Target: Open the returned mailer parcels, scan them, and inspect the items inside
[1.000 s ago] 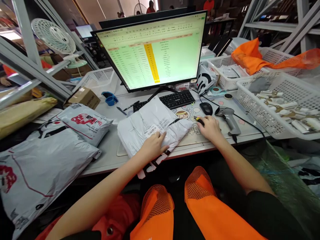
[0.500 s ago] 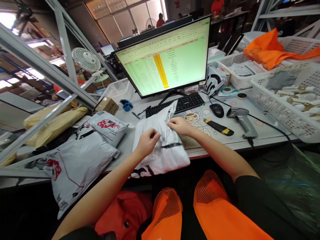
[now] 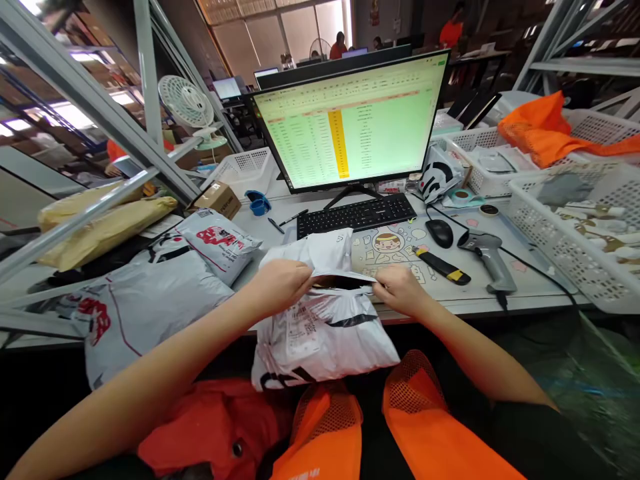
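Now the left hand (image 3: pixel 289 283) and right hand (image 3: pixel 400 288) grip the white mailer (image 3: pixel 327 337), which newly gapes.

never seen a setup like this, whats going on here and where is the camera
There is no machine, just a person's bare hands. The camera is worn on that person's head, looking forward and down. The left hand and right hand grip the edge of an opening in a white plastic mailing bag, which gapes between them. On the white desk lie a yellow-and-black utility knife, a black mouse, a grey handheld barcode scanner and a black keyboard, with a black-framed monitor behind.
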`<state>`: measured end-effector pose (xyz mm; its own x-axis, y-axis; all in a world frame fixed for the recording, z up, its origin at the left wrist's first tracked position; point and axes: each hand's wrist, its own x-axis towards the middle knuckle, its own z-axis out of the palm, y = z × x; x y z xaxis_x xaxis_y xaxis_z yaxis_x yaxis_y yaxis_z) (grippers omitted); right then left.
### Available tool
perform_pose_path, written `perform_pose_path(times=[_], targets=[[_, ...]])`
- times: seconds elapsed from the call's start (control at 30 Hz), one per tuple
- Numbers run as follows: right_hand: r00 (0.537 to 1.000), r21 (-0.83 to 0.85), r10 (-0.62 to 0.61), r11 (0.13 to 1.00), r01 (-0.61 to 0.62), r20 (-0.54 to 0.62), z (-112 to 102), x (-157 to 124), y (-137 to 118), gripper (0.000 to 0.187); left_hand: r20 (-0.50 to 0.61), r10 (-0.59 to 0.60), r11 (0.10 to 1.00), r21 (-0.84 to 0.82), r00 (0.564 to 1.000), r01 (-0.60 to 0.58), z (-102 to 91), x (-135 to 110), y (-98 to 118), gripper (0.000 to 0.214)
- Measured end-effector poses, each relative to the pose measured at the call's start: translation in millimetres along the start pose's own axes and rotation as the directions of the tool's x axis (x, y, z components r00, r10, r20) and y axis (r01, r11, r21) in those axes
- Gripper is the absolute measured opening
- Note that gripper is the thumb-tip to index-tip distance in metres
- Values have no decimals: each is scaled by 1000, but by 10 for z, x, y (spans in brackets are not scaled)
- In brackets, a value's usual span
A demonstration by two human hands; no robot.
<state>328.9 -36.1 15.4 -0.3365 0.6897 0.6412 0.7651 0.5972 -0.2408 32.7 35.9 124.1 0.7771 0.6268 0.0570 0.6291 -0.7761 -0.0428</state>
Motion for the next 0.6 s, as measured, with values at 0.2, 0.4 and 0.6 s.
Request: perform_pose_path(times=[0.2, 0.4, 0.6], targets=[[999, -136, -24, 990, 27, 24, -294, -40, 469, 32, -79, -62, 969, 233, 995, 79, -106, -181, -210, 40], [992, 138, -96, 985, 106, -80, -146, 66, -138, 18, -377, 12, 979, 194, 926, 66, 72, 127, 285, 27], [928, 149, -307, 928, 341, -211, 331, -163, -479, 45, -213, 596, 797, 33, 774, -604, 149, 15, 783, 19]])
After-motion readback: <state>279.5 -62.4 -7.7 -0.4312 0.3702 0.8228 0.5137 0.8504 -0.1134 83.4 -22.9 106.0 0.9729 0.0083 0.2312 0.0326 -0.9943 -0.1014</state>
